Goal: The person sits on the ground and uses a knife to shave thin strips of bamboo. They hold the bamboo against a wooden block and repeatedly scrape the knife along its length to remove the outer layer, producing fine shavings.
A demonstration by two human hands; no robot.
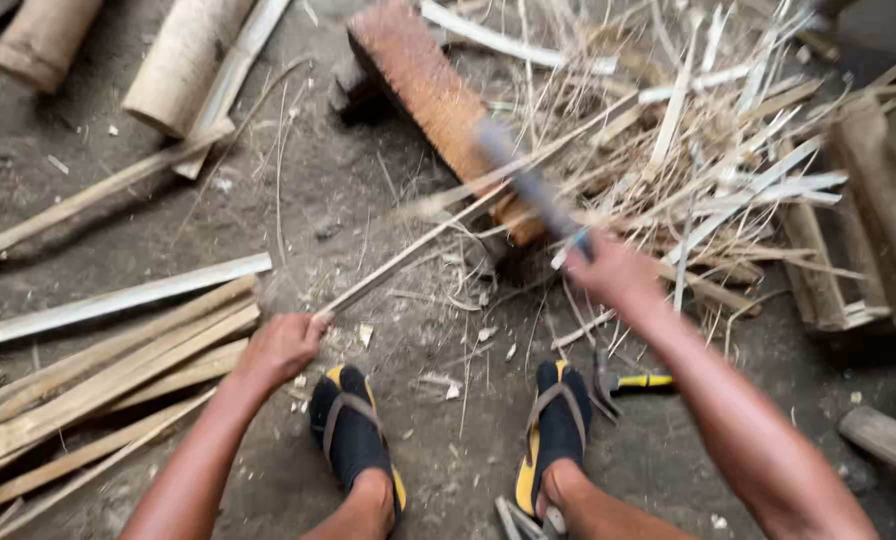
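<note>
My left hand (280,345) grips the near end of a thin bamboo strip (438,225) that slants up to the right across the dirt floor and over a reddish wooden block (418,80). My right hand (613,270) is closed on the handle of a long knife (523,180), blurred by motion, with its blade lying over the strip near the block's near end. My two feet in black and yellow sandals (353,430) rest on the ground below the hands.
Split bamboo slats (108,375) are stacked at left. Bamboo tube sections (183,60) lie at top left. A heap of shavings and thin strips (708,150) fills the upper right beside wooden pieces (868,220). A yellow-handled tool (633,382) lies by my right foot.
</note>
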